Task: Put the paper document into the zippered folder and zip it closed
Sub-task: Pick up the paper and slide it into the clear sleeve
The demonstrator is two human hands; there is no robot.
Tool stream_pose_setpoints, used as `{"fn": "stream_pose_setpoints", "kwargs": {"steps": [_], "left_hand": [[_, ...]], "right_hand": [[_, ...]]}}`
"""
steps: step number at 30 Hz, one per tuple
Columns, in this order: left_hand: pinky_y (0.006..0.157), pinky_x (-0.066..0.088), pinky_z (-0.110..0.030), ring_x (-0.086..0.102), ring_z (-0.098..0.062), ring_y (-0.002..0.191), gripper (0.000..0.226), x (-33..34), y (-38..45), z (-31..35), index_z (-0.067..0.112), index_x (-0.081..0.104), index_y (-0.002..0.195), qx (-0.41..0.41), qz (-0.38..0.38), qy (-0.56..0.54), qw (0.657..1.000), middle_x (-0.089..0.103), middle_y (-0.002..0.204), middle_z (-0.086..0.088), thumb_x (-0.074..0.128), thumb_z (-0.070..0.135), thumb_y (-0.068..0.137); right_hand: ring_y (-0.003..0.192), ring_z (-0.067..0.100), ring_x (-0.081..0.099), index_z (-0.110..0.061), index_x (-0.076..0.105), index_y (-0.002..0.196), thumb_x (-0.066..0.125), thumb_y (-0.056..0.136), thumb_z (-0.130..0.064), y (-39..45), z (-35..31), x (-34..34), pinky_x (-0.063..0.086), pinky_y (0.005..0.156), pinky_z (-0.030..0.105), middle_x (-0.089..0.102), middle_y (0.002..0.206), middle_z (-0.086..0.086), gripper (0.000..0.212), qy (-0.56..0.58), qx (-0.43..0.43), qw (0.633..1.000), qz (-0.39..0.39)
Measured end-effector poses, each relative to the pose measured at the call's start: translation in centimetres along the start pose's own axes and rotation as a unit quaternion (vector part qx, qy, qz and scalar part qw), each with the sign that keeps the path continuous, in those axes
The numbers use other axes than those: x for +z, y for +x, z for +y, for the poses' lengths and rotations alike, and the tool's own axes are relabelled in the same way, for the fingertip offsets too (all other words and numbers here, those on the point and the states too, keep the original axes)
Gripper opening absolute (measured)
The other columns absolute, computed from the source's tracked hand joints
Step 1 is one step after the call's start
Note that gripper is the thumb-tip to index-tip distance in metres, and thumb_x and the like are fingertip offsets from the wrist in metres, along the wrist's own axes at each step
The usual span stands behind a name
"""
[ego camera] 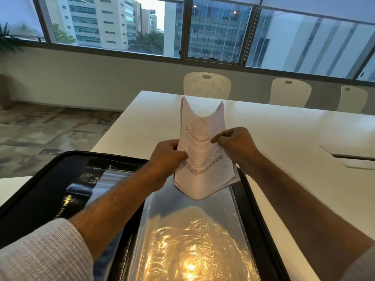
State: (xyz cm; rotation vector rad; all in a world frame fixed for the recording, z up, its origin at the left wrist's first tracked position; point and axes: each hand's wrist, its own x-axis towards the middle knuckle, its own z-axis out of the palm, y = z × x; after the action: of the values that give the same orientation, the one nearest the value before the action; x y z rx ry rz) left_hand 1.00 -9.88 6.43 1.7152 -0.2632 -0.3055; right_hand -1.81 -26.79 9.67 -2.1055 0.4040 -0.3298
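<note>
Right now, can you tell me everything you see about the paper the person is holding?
The paper document is a thin stack of white printed sheets with dark lines of text. It is bent into a trough along its length, its far corners sticking up. The left hand and right hand pinch its two side edges, holding it in the air above the open zippered folder.

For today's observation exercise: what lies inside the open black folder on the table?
Inside the folder lie shiny clear plastic sleeves and a dark pocket with yellow lettering. The paper and both forearms cover part of the inside, so anything beneath them stays hidden.
</note>
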Motion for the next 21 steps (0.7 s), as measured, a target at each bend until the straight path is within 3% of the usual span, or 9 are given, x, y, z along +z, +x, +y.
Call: {"fn": "stream_pose_setpoints", "kwargs": {"steps": [3, 6, 9, 12, 16, 21], "left_hand": [[0.07, 0.055, -0.032, 0.069, -0.02, 0.087, 0.011, 0.7, -0.1, 0.3, 0.025, 0.067, 0.087, 0.018, 0.082, 0.018, 0.996, 0.071, 0.097, 0.004, 0.064, 0.015, 0.09], [0.058, 0.051, -0.021, 0.068, -0.015, 0.072, 0.007, 1.4, -0.2, 0.7, 0.024, 0.069, 0.083, 0.068, 0.142, 0.072, 0.985, 0.07, 0.086, 0.006, 0.067, 0.023, 0.089], [0.06, 0.05, -0.018, 0.064, -0.013, 0.065, 0.015, 2.7, -0.5, 1.2, 0.018, 0.076, 0.091, 0.117, 0.169, 0.132, 0.97, 0.07, 0.082, 0.004, 0.069, 0.031, 0.088], [0.066, 0.045, -0.012, 0.056, -0.008, 0.059, 0.026, 3.9, -0.9, 1.8, 0.014, 0.077, 0.102, 0.152, 0.186, 0.196, 0.951, 0.075, 0.091, -0.001, 0.067, 0.034, 0.089], [0.09, 0.051, -0.029, 0.056, -0.009, 0.073, 0.034, 4.5, -0.9, 2.2, 0.016, 0.075, 0.11, 0.162, 0.168, 0.233, 0.944, 0.075, 0.104, -0.003, 0.065, 0.041, 0.088], [0.082, 0.051, -0.024, 0.063, -0.008, 0.078, 0.031, 3.1, -0.3, 1.9, 0.016, 0.074, 0.104, 0.178, 0.095, 0.209, 0.957, 0.071, 0.096, 0.005, 0.066, 0.041, 0.088]], "right_hand": [[0.074, 0.027, 0.069, -0.017, 0.064, 0.083, 0.062, 0.09, -0.023, 0.0, 0.0, -0.1, 0.056, 0.063, 0.034, 0.068, 0.093, -0.001, 0.01, -0.055, 0.004, 0.998, -0.021], [0.071, 0.028, 0.071, -0.015, 0.066, 0.083, 0.061, 0.089, -0.048, -0.3, -0.5, -0.2, 0.06, 0.07, 0.038, 0.069, 0.089, 0.001, 0.035, -0.054, 0.02, 0.997, -0.054], [0.067, 0.026, 0.07, -0.014, 0.069, 0.079, 0.051, 0.08, -0.069, -0.8, -1.4, 0.0, 0.057, 0.066, 0.031, 0.069, 0.081, 0.003, 0.057, -0.028, 0.011, 0.997, -0.067], [0.071, 0.018, 0.067, -0.016, 0.068, 0.076, 0.059, 0.084, -0.057, -1.0, -1.8, 0.4, 0.055, 0.071, 0.028, 0.069, 0.083, 0.003, 0.042, -0.049, -0.021, 0.997, -0.059], [0.079, 0.017, 0.064, -0.009, 0.068, 0.087, 0.066, 0.088, -0.026, -0.6, -1.5, -0.1, 0.053, 0.068, 0.024, 0.067, 0.089, 0.003, 0.017, -0.027, -0.024, 0.998, -0.043], [0.073, 0.015, 0.061, -0.008, 0.064, 0.085, 0.064, 0.091, -0.019, -0.1, -0.2, -1.5, 0.046, 0.047, 0.018, 0.063, 0.09, 0.004, 0.013, 0.064, 0.035, 0.997, -0.016]]}}
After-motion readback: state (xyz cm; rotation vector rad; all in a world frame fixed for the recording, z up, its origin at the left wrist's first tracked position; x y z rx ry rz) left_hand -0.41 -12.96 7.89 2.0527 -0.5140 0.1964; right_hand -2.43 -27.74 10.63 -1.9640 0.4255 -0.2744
